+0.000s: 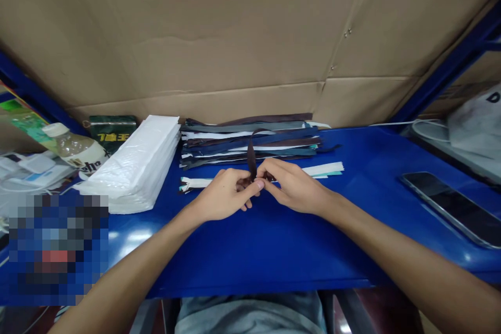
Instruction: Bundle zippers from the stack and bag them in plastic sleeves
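My left hand [223, 195] and my right hand [293, 185] meet over the middle of the blue table, fingertips pinched together. Between them they grip a dark brown zipper [251, 159], whose loop of tape stands up above the fingers. Its ends are hidden in my hands. Just behind lies a row of stacked zippers [219, 142] in brown, navy, grey and white. Partly covered by my hands, a small bundle of white and teal zippers [324, 168] lies closer to me.
At the left stands a stack of white padded packets [133, 162], beside a capped bottle [76, 148] and a dark green pouch [111, 130]. A phone [454, 209] lies on the right, near a clear plastic bag [477, 120]. Cardboard [235, 36] walls the back.
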Motion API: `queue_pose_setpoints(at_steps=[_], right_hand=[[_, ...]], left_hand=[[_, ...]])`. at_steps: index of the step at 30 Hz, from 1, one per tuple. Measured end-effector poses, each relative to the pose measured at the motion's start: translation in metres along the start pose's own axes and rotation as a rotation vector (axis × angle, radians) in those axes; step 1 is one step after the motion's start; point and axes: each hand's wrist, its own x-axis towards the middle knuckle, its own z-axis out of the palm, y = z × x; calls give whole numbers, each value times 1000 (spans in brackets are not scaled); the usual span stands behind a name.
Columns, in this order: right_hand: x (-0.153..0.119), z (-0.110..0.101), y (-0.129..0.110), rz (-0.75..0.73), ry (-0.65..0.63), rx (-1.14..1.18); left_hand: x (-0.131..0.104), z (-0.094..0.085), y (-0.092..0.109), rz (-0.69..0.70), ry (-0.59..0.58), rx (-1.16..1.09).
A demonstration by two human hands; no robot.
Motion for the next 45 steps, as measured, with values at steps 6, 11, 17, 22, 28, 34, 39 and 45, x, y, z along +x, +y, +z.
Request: queue_pose_setpoints(at_steps=[6, 11, 17, 22, 28, 34, 39, 45], right_hand=[[0, 4, 3, -21, -26, -94], [-1, 2, 2, -45, -20, -137], [5, 1, 3, -45, 31, -242], [-4, -47, 52, 81, 218, -500], [-31, -107, 99, 322, 411, -674], [-15, -69, 70, 420, 296, -325], [-7, -42, 43, 358, 247, -26], [-1, -15, 26, 338, 252, 265]], left_hand=[[3, 0, -5, 44, -66, -48], [2, -8, -4, 147, 59, 341], [1, -10, 1, 226, 144, 522], [-1, -47, -4, 108, 448, 691], [-6, -99, -27, -388, 839, 1045], [-4, -76, -24, -267, 844, 1004], [-3, -42, -6, 47, 754, 873], [-4, -10, 3, 223, 520, 852]])
